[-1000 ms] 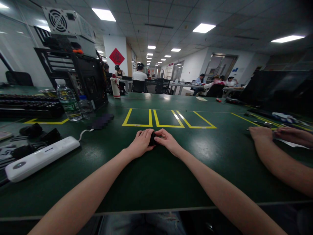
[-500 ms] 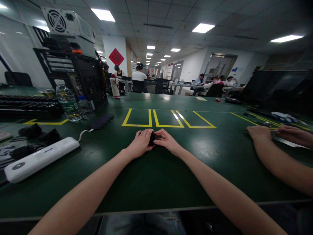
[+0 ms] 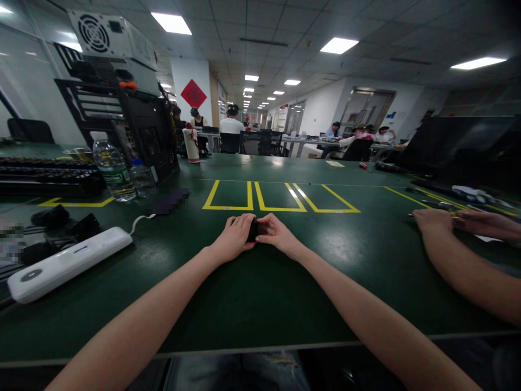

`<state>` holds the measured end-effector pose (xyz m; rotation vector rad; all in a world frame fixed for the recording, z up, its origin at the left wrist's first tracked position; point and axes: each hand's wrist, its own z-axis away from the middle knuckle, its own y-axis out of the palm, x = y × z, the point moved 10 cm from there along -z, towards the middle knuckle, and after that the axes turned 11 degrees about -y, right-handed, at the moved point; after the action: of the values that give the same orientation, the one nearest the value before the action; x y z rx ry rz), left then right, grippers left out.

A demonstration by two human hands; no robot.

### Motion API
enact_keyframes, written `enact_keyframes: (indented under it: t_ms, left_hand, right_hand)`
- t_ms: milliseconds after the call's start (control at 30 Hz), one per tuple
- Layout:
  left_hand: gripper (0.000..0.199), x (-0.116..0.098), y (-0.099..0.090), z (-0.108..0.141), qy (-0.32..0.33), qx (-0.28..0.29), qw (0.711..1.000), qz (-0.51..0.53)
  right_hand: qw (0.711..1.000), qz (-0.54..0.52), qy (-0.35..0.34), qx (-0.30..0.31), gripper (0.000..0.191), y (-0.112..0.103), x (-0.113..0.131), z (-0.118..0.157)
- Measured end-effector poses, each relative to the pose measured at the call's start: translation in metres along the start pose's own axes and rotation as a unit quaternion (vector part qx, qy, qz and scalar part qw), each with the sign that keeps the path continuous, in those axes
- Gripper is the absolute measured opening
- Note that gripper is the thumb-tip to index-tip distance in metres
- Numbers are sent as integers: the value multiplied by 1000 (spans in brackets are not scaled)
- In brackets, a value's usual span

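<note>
A small black object is between my two hands, over the green table. My left hand wraps round it from the left, fingers on top and thumb low. From the right, the fingertips of my right hand pinch at its other side. What the object is cannot be made out, since my fingers cover much of it. Just beyond my hands, yellow tape outlines mark the table surface.
On the left lie a white power strip, black plugs, bottles and an open computer case. At the right, another person's hands hold a thin metal item. A white figurine stands farther back.
My hands have barely moved; a little more of the black object shows between them. The other person's hands at the right have shifted slightly.
</note>
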<state>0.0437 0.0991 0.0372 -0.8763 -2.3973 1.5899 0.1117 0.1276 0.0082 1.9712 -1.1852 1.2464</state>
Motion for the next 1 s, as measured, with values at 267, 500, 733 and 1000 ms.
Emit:
enact_keyframes:
  t_ms: [267, 500, 733, 1000]
  left_hand:
    - [54, 1, 1, -1, -5, -6, 1000, 6]
    - [55, 1, -1, 0, -3, 2, 1000, 7]
    - [58, 1, 0, 0, -7, 4, 1000, 6]
    - [57, 0, 0, 0, -6, 6, 1000, 1]
  right_hand:
    - [1000, 9, -8, -11, 30, -1, 4, -1]
    - [1000, 13, 18, -9, 39, -3, -4, 0]
    - [1000, 13, 4, 5, 40, -1, 0, 2]
    - [1000, 21, -22, 2, 38, -1, 1, 0]
